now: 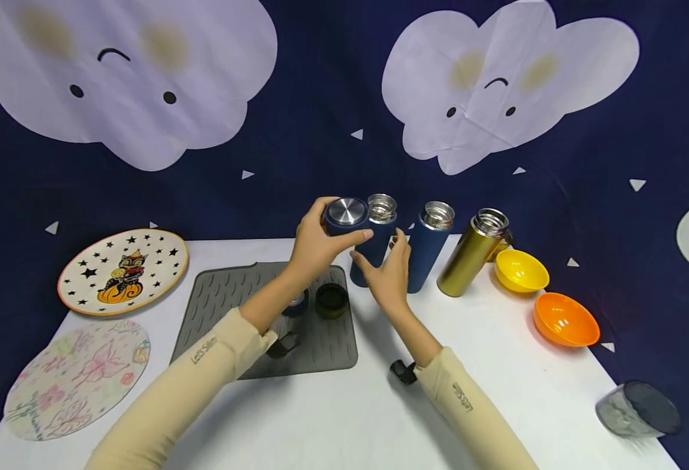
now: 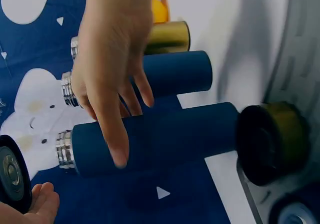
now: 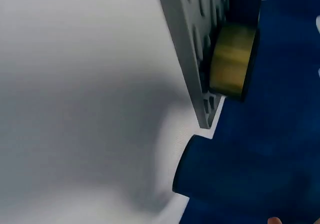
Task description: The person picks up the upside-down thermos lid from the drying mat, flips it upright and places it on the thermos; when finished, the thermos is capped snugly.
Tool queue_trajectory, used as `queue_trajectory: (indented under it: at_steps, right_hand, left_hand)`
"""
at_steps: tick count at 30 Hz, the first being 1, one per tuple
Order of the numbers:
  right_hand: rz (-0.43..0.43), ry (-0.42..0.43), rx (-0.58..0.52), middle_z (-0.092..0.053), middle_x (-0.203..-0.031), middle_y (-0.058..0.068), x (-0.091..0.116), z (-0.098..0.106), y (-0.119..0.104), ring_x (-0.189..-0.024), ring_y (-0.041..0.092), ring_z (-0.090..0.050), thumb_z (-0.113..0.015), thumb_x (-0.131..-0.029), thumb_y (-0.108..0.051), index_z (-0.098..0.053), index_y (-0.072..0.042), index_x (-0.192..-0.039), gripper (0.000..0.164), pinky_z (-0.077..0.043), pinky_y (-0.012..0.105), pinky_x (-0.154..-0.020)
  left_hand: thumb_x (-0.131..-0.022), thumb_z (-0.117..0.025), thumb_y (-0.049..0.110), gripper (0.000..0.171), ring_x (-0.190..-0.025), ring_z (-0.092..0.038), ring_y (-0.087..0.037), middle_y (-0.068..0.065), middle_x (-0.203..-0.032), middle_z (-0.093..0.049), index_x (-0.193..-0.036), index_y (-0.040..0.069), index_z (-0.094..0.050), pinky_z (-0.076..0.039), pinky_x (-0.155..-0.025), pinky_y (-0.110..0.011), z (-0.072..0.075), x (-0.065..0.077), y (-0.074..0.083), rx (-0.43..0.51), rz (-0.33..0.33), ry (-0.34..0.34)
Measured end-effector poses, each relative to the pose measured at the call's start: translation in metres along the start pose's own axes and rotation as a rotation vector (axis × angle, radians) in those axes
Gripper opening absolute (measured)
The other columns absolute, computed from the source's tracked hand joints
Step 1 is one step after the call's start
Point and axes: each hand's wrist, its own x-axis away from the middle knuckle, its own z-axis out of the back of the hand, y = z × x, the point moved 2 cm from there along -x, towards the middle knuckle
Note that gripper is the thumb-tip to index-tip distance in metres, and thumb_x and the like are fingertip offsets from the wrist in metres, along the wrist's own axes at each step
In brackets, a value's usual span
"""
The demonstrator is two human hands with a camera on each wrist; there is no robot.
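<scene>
My left hand (image 1: pixel 315 245) grips a dark blue cap (image 1: pixel 347 211) with a brushed silver top, held beside the steel neck of an uncapped blue bottle (image 1: pixel 370 254). In the left wrist view the cap (image 2: pixel 11 171) shows at the lower left edge. My right hand (image 1: pixel 388 277) is spread about the body of that upright bottle, thumb on one side and fingers on the other; firm contact is not plain. In the right wrist view, only a fingertip (image 3: pixel 274 220) shows against the bottle (image 3: pixel 225 169). Another uncapped blue bottle (image 1: pixel 426 251) stands just to the right.
An uncapped gold bottle (image 1: pixel 467 261) stands farther right, near yellow (image 1: pixel 522 271) and orange bowls (image 1: pixel 565 320) and a grey cup (image 1: pixel 638 410). A grey ridged mat (image 1: pixel 320 356) bears a gold cap (image 1: pixel 331 301) and a blue cap (image 1: pixel 297 305). Two plates, patterned (image 1: pixel 168 274) and floral (image 1: pixel 80 378), lie left.
</scene>
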Motion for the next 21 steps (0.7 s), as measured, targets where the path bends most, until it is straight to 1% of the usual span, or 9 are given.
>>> queue_trajectory:
  at_steps: [2, 4, 7, 10, 12, 15, 18, 21]
  right_hand:
    - [-0.054, 0.024, 0.011, -0.038, -0.147, 0.019, -0.011, -0.008, 0.003, -0.136, 0.037, -0.042, -0.081, -0.079, -0.044, -0.023, -0.010, -0.152, 0.099, -0.038, 0.058, -0.108]
    - [-0.091, 0.049, 0.010, -0.042, -0.147, 0.015, -0.020, -0.014, 0.004, -0.133, 0.035, -0.045, -0.081, -0.079, -0.047, -0.025, -0.013, -0.151, 0.097, -0.040, 0.057, -0.106]
    - [-0.093, 0.092, -0.013, -0.051, -0.142, 0.014, -0.031, -0.018, 0.005, -0.127, 0.036, -0.053, -0.080, -0.080, -0.044, -0.033, -0.012, -0.148, 0.088, -0.043, 0.056, -0.102]
    - [-0.068, 0.127, -0.029, -0.059, -0.134, 0.016, -0.034, -0.017, 0.004, -0.120, 0.037, -0.058, -0.079, -0.080, -0.037, -0.040, -0.009, -0.142, 0.079, -0.045, 0.055, -0.100]
    - [-0.049, 0.138, -0.028, -0.061, -0.130, 0.017, -0.031, -0.014, 0.003, -0.118, 0.037, -0.059, -0.081, -0.078, -0.035, -0.043, -0.008, -0.139, 0.077, -0.045, 0.054, -0.099]
    - [-0.017, 0.138, -0.034, -0.062, -0.126, 0.016, -0.018, -0.005, -0.001, -0.115, 0.036, -0.061, -0.083, -0.077, -0.035, -0.045, -0.007, -0.138, 0.077, -0.046, 0.054, -0.097]
    - [0.007, 0.113, -0.044, -0.063, -0.123, 0.013, -0.001, 0.005, -0.005, -0.113, 0.033, -0.062, -0.086, -0.076, -0.035, -0.046, -0.008, -0.136, 0.077, -0.046, 0.053, -0.095]
    - [0.014, 0.082, -0.063, -0.063, -0.122, 0.012, 0.017, 0.016, -0.009, -0.111, 0.031, -0.062, -0.086, -0.075, -0.033, -0.046, -0.009, -0.136, 0.077, -0.047, 0.052, -0.094]
  left_hand:
    - [-0.081, -0.083, 0.019, 0.068, -0.111, -0.064, -0.024, -0.012, -0.128, -0.060, -0.137, 0.005, -0.048, -0.055, -0.092, -0.033, -0.007, -0.013, -0.003, -0.025, 0.009, 0.019]
    - [-0.080, -0.083, 0.022, 0.067, -0.111, -0.064, -0.024, -0.012, -0.127, -0.061, -0.136, 0.005, -0.049, -0.054, -0.092, -0.035, -0.013, -0.021, -0.005, -0.036, 0.017, 0.036]
    - [-0.079, -0.084, 0.023, 0.067, -0.112, -0.063, -0.024, -0.011, -0.127, -0.061, -0.134, 0.006, -0.050, -0.054, -0.093, -0.036, -0.020, -0.029, -0.005, -0.051, 0.013, 0.054]
    - [-0.078, -0.085, 0.024, 0.067, -0.113, -0.063, -0.023, -0.010, -0.127, -0.062, -0.133, 0.007, -0.051, -0.053, -0.095, -0.036, -0.024, -0.032, -0.004, -0.061, 0.000, 0.061]
    - [-0.077, -0.085, 0.025, 0.068, -0.112, -0.063, -0.023, -0.009, -0.126, -0.063, -0.133, 0.008, -0.052, -0.053, -0.094, -0.036, -0.026, -0.033, -0.002, -0.062, -0.015, 0.061]
    - [-0.076, -0.086, 0.025, 0.068, -0.110, -0.064, -0.022, -0.009, -0.124, -0.063, -0.133, 0.008, -0.052, -0.053, -0.093, -0.036, -0.029, -0.032, 0.002, -0.045, -0.037, 0.047]
    - [-0.077, -0.085, 0.024, 0.069, -0.109, -0.064, -0.022, -0.009, -0.124, -0.063, -0.135, 0.007, -0.051, -0.054, -0.092, -0.036, -0.032, -0.029, 0.006, -0.032, -0.043, 0.026]
    - [-0.078, -0.085, 0.023, 0.070, -0.108, -0.064, -0.023, -0.010, -0.124, -0.062, -0.136, 0.006, -0.050, -0.054, -0.092, -0.036, -0.035, -0.022, 0.010, -0.016, -0.039, -0.004]
